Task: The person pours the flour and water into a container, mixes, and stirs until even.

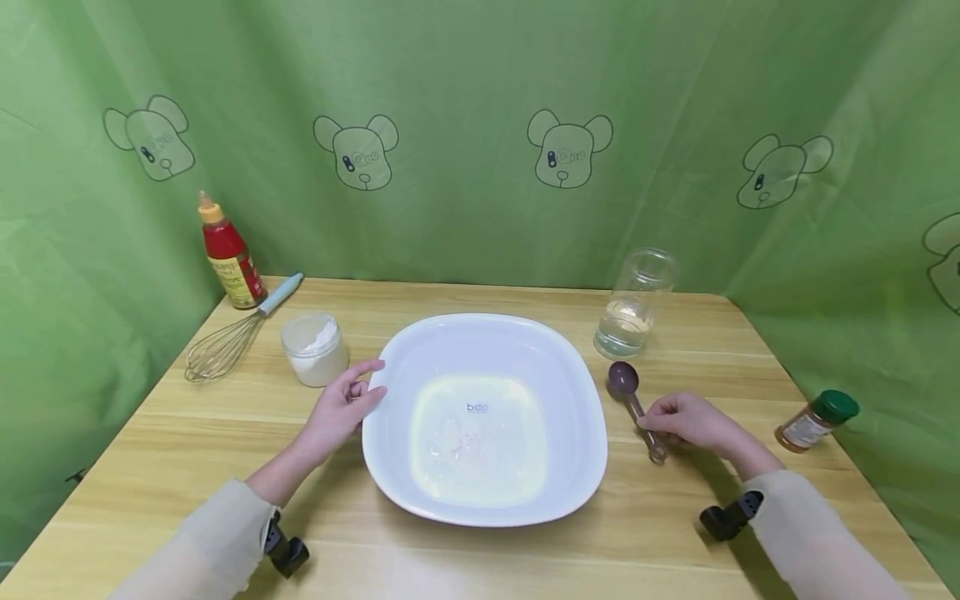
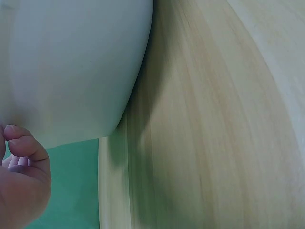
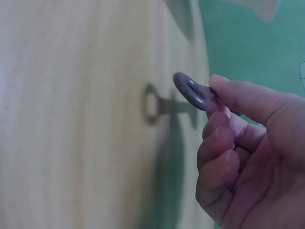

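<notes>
A wide white basin (image 1: pixel 577 417) sits in the middle of the table, with a small patch of pale, faintly pink matter on its floor. My left hand (image 1: pixel 343 408) grips its left rim, thumb and fingertips at the edge. The left wrist view shows curled fingers (image 2: pixel 28 148) against the basin's outer wall (image 2: pixel 71 71). To the basin's right, my right hand (image 1: pixel 690 421) pinches a dark purple measuring spoon (image 1: pixel 623 379) by its handle, bowl pointing away from me. In the right wrist view the handle's ring end (image 3: pixel 189 90) hovers over its shadow on the wood.
A glass (image 1: pixel 622 329) of clear liquid stands just beyond the spoon. A green-capped spice jar (image 1: pixel 806 429) is at far right. Left of the basin are a jar of white powder (image 1: pixel 317 358), a whisk (image 1: pixel 225 346) and a red squeeze bottle (image 1: pixel 231 258). Green cloth encloses the table.
</notes>
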